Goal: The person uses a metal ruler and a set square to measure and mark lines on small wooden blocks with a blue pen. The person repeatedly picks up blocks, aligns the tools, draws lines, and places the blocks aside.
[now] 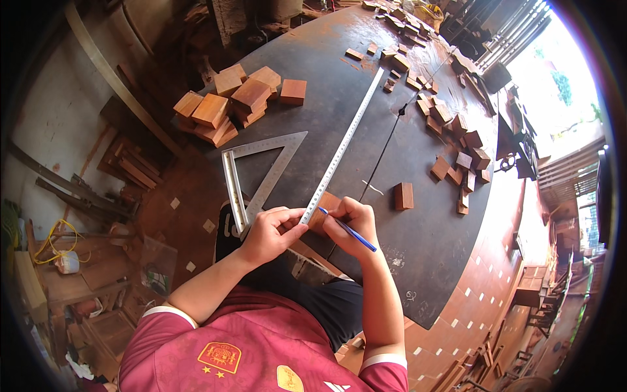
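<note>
At the near edge of a dark table, my left hand (273, 230) pinches the near end of a long metal ruler (346, 140). The ruler runs away from me across the table top. Its near end lies over a reddish-brown wooden block (328, 203). My right hand (356, 225) is closed around a blue pen (356, 236), its tip at the block close beside the ruler's edge. Left of the ruler lies a triangular metal set square (271, 176), just beyond my left hand. Part of the block is hidden under my fingers and the ruler.
Wooden blocks are piled (251, 95) at the table's far left, with a single block (293, 92) beside them. Another block (403, 196) stands to the right of my right hand. Many loose blocks (460, 157) lie along the right side. A seam (390, 140) crosses the dark table (431, 261).
</note>
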`<state>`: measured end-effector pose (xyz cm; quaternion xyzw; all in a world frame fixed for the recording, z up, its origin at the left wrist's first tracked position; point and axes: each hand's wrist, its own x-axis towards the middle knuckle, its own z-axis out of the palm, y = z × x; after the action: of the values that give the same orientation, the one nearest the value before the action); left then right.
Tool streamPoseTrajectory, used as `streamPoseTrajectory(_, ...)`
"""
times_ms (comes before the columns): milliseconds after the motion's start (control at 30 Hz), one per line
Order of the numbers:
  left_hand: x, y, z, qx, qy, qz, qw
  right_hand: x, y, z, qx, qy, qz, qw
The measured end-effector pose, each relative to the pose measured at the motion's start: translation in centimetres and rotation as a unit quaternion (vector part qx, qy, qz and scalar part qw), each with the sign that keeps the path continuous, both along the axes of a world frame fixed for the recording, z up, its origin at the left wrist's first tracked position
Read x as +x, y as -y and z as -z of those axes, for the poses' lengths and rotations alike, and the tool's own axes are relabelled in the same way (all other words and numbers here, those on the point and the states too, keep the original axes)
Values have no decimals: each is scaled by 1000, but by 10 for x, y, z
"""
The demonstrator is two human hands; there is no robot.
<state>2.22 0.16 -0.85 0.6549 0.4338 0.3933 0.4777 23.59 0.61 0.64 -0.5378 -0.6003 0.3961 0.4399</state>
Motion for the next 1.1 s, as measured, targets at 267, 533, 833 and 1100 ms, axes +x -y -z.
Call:
streamPoseTrajectory(267,4,-13,-8,-41,32,-42,998,6,4,-3,5,-77,41,996)
streamPoseTrajectory(533,-2,-63,-49,184,-150,-137,962,27,1,-5,243,213,48,945)
streamPoseTrajectory(833,-130,-46,8,32,-175,-334,926,23,8,-39,196,219,-93,951)
streamPoseTrajectory(1100,-127,-35,19,-358,168,-52,917,30,11,-29,185,237,-89,950)
